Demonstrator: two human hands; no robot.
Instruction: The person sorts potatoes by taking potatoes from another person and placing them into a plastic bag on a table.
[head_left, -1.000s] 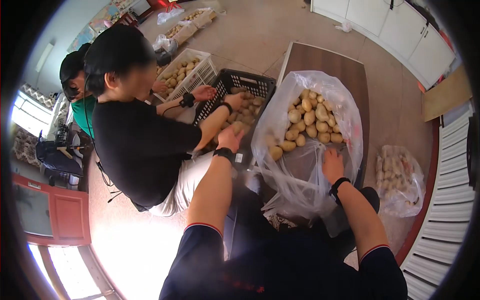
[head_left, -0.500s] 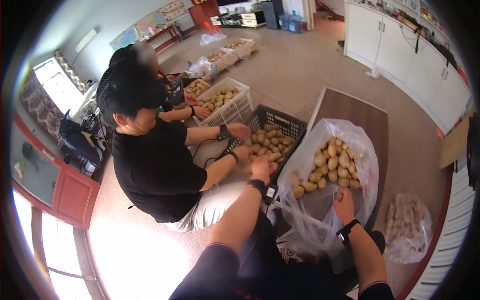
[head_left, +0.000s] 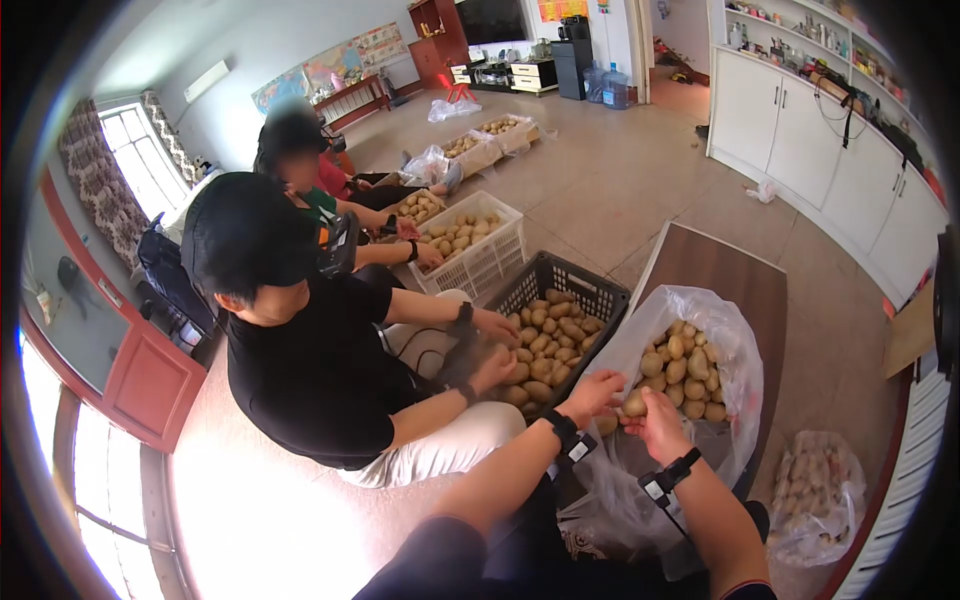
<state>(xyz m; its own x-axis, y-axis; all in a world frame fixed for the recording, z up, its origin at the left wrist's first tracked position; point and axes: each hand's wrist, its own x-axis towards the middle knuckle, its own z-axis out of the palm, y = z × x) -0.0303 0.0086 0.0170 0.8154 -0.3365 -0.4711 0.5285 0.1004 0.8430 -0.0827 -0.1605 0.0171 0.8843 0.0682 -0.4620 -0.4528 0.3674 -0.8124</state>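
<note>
Person in black point(head_left: 310, 385): to our left, both arms reaching over the crate in the middle of the frame.
Black crate point(head_left: 598, 284): filled with potatoes, its right side just beside our worktop point(head_left: 712, 257).
White crate point(head_left: 487, 262): also holding potatoes, above the black one.
Floor bag point(head_left: 818, 492): lower right, clear plastic packed with potatoes.
Open bag point(head_left: 690, 302): on the worktop, right of centre; its raised plastic wall stands close beside our hands, loose folds hanging below them.
Left hand point(head_left: 592, 398): fingers apart and slightly bent near the bag's left side; we cannot tell whether the fingertips touch anything.
Right hand point(head_left: 660, 428): fingers closed around 1 potato point(head_left: 635, 404), over the bag's near part.
Held potato: pale yellow-brown, rounded, partly covered by our fingers, left of the potato pile point(head_left: 690, 375) inside the bag.
</note>
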